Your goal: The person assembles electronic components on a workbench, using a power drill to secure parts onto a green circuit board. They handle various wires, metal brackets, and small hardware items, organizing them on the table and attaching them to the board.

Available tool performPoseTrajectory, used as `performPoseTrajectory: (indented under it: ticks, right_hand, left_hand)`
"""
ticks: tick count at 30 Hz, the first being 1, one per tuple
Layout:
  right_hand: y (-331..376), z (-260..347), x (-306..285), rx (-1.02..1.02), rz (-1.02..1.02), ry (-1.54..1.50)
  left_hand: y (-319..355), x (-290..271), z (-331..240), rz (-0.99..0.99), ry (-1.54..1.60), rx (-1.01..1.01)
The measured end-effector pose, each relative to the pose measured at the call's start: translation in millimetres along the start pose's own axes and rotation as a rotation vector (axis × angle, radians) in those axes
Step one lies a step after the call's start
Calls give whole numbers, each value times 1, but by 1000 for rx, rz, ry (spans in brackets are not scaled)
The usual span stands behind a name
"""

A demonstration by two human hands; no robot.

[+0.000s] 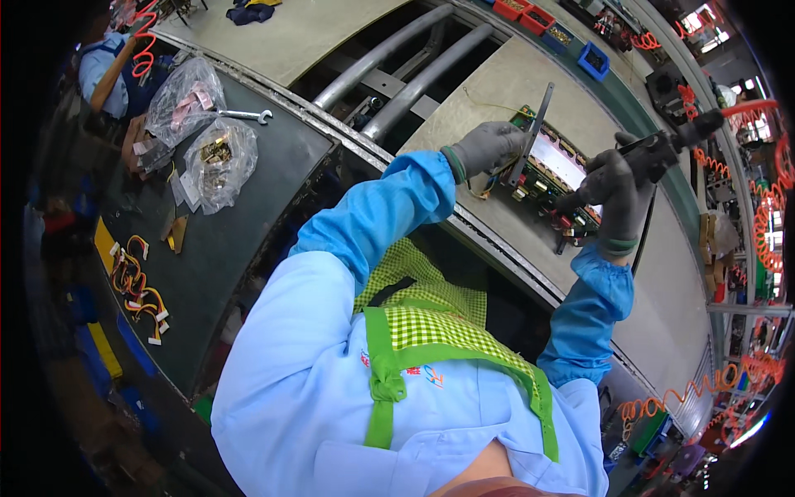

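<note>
My left hand, in a grey glove, has its fingers closed at a long dark metal strip that stands across the left end of a circuit board assembly. The assembly has green boards, thin wires and a bright, shiny middle plate. My right hand, also gloved, is wrapped round a black air screwdriver. The tool slants over the assembly's right side, with its front end low over the board's near part. A red hose runs from its rear end.
The assembly rests on a pale worktop. Metal rollers fill a gap on the left. A dark side table holds plastic bags of small parts, a wrench and wire harnesses. Beyond stands a blue bin. Another person is at far left.
</note>
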State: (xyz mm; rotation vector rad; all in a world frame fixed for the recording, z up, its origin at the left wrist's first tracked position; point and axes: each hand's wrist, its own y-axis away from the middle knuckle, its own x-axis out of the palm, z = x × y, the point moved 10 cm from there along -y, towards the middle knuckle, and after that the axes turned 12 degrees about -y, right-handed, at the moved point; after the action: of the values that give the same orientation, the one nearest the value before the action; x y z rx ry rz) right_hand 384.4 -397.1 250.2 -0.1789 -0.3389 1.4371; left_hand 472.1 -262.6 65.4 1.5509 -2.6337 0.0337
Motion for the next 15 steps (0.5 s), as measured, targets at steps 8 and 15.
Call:
performPoseTrajectory:
  ticks: [8,15]
  right_hand:
    - [22,-53,-27,71,-90,-12]
    - [39,-51,-42,22,-113,8]
  left_hand:
    - [3,-17,73,-108,484,-296]
    - [3,-62,58,-170,-497,-40]
